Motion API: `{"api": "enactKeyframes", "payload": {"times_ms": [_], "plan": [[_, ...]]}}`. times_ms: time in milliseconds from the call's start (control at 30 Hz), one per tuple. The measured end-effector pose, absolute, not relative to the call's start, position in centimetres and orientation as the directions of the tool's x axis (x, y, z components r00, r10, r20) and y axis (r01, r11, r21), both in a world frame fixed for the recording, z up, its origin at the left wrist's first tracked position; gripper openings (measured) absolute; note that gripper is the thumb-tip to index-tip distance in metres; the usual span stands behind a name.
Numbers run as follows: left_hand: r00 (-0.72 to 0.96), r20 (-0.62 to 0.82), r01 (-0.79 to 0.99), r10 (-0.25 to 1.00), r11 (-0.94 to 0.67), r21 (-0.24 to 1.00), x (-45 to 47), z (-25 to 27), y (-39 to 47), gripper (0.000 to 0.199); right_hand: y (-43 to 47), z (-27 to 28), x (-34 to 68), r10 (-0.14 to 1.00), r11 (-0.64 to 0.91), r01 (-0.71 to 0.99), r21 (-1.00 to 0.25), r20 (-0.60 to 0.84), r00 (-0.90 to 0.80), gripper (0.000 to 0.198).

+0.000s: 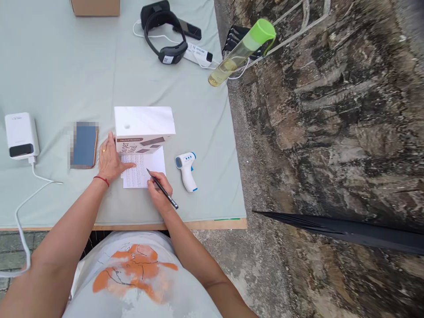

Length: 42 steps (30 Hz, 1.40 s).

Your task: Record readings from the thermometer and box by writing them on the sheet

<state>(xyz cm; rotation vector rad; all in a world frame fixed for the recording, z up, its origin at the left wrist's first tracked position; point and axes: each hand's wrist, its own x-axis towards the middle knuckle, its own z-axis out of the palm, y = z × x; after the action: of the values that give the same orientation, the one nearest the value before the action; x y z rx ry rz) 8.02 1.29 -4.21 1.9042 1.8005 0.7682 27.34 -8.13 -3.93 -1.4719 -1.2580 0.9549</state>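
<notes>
A sheet of paper [134, 176] with rows of small print lies on the cloth in front of me. My right hand [160, 190] grips a black pen [165, 194], its tip over the printed sheet. My left hand [111, 157] is spread flat: its thumb rests on the paper and its fingers stretch along the left side of a white and brown carton [145, 121]. That carton stands upright and hides the far part of the sheet. To the right of the pen lies a white and blue infrared thermometer [187, 172].
A phone [84, 145] and a white power bank [22, 134] with a cable lie at left. Farther back are a black headset [165, 33], another power bank [198, 54], a green-capped bottle [243, 51] and a cardboard box [96, 6]. Rough stone [331, 132] borders the table's right edge.
</notes>
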Motion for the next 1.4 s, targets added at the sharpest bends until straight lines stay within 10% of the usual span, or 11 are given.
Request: {"api": "enactKeyframes", "payload": {"times_ms": [233, 1400], "plan": [[0.03, 0.115, 0.755, 0.993, -0.098, 0.648, 8.0, -4.0, 1.2, 0.132, -7.9, -5.3, 26.8, 0.962, -0.178, 0.165, -0.97, -0.136, 0.239, 0.019], [0.0, 0.072, 0.784, 0.997, -0.045, 0.619, 8.4, -2.7, 0.8, 0.126, -8.0, -6.0, 26.7, 0.98, -0.027, 0.344, -0.939, 0.043, 0.194, 0.013]]}}
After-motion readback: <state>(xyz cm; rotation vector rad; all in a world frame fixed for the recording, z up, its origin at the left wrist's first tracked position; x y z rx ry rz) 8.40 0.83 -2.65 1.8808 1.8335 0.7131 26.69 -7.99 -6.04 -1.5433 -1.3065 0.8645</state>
